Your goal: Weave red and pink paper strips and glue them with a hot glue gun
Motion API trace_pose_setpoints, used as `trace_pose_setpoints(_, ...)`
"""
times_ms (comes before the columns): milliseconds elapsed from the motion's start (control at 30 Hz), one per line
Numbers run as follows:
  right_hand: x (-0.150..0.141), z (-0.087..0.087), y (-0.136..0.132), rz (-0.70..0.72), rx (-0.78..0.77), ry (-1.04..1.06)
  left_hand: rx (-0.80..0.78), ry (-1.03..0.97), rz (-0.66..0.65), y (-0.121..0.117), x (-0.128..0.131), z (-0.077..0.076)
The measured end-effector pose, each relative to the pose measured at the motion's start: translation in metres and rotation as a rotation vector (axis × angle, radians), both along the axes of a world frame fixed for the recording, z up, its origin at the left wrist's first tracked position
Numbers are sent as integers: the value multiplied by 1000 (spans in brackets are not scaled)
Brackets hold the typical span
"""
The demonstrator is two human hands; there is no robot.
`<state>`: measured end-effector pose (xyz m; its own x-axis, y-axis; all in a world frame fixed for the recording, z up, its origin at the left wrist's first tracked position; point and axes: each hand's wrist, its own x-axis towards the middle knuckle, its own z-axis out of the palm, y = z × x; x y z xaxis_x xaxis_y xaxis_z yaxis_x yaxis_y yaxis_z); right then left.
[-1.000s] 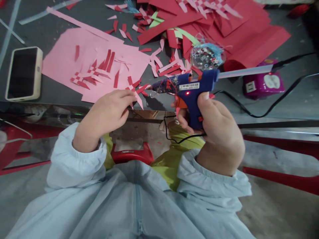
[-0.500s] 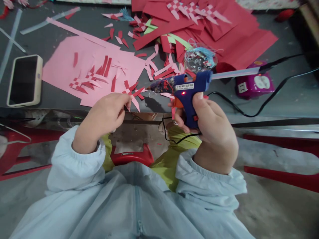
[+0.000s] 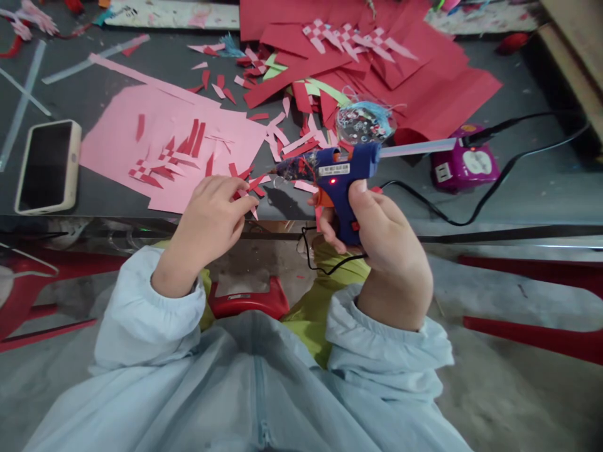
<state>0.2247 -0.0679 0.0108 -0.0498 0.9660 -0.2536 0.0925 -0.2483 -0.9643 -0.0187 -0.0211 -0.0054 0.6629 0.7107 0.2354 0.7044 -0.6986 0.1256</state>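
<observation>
so the right hand (image 3: 389,229) has its grip wrapped round the blue glue gun (image 3: 360,164) — red light (image 3: 333,181) on, nozzle (image 3: 274,171) just by the red-and-pink paper piece (image 3: 257,182) at the near edge of the desk (image 3: 405,210), and the left hand (image 3: 202,216) has that piece pinched between thumb and fingers, right beside the pink sheets (image 3: 117,122) — phone (image 3: 47,166) off to the left, bead dish (image 3: 365,123) behind the gun

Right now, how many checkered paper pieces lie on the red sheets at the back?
3, side by side on the red sheets: left piece, middle piece and right piece. More may be hidden; the paper piece in the left hand is not counted.
</observation>
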Motion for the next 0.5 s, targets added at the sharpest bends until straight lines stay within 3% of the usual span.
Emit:
trace_pose_setpoints(200, -2, 2, 0, -7, -3, 9, 1, -5, 91, 1, 2, 1)
trace_pose_setpoints(500, -2, 0, 1, -1, 11, 21, -9, -78, 545, 1, -4, 5)
